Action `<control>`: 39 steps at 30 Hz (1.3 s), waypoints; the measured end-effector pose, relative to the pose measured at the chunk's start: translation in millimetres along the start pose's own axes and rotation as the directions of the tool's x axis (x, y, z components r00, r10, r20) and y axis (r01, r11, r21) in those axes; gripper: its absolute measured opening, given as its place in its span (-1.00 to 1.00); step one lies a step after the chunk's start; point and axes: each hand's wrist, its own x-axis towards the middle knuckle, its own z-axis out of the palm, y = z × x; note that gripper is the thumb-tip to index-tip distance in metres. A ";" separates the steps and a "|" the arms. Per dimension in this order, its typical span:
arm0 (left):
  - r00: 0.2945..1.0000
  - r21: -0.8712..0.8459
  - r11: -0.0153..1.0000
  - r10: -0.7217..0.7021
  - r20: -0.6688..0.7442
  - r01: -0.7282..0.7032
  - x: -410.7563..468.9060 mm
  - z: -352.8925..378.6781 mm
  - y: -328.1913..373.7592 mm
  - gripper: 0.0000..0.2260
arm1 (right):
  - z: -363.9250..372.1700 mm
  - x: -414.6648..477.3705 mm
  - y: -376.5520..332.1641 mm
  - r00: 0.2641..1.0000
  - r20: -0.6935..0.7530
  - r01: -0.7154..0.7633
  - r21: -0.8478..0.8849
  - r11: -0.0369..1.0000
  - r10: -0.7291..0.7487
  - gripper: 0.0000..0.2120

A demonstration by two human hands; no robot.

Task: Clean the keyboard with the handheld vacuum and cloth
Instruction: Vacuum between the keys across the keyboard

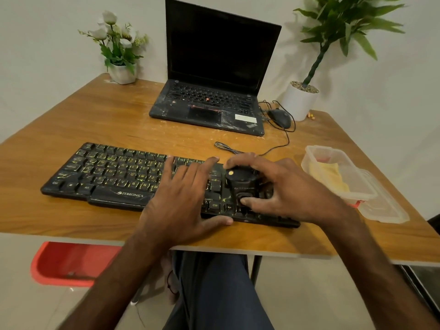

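Note:
A black Zebronics keyboard [114, 175] with yellow-marked keys lies across the wooden table [95, 120]. My left hand [183, 198] lies flat on its middle keys, fingers straight, thumb at the front edge. A small black handheld vacuum [241, 181] stands upright on the right part of the keyboard. My right hand [288, 189] grips it, fingers curled round the far side and thumb pressed on its front. A yellow cloth [331, 173] lies in a clear plastic box [338, 172] to the right.
A dusty open laptop [214, 91] sits behind the keyboard, with a black mouse [281, 116] and its cable to its right. Two potted plants [121, 55] [302, 96] stand at the back corners. The box lid [385, 206] lies near the right edge. A red stool [71, 263] stands below.

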 end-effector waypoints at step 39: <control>1.000 -0.001 1.000 0.006 0.002 -0.006 1.2 0.5 -1.2 0.01 | 14.0 -25.5 -12.4 0.989 -0.150 -0.013 -0.051 0.999 0.005 -0.34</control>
